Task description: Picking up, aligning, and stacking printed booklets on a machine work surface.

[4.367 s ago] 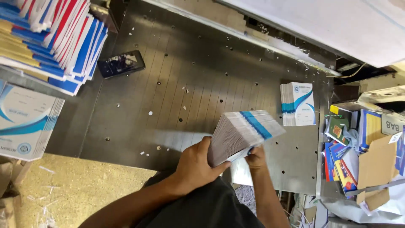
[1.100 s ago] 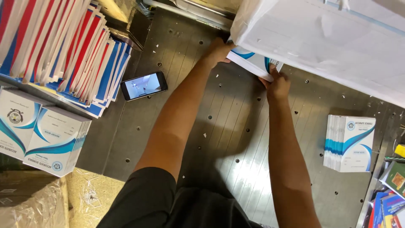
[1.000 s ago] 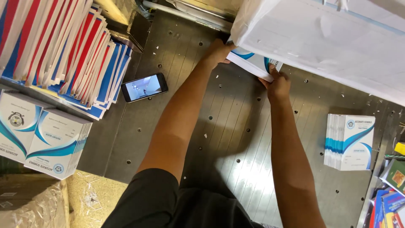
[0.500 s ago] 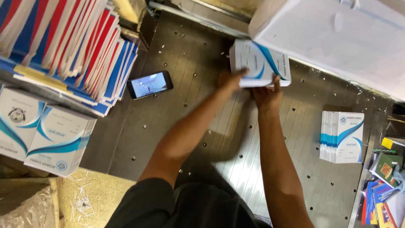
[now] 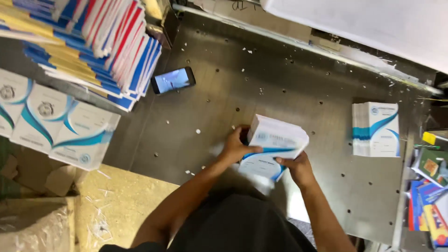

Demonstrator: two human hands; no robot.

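I hold a thick stack of white booklets with blue curved covers over the metal table, tilted toward me. My left hand grips its left side. My right hand holds its lower right edge. A second, neat stack of the same booklets rests on the table to the right, apart from my hands.
A phone with a lit screen lies on the table at upper left. Fanned red, blue and white booklets and more white and blue stacks sit on the left. The white machine body overhangs the back. Coloured books lie at the right edge.
My hands have pulled the booklet stack out from under the white machine body and brought it back toward me across the table. The stack now tilts in my hands.
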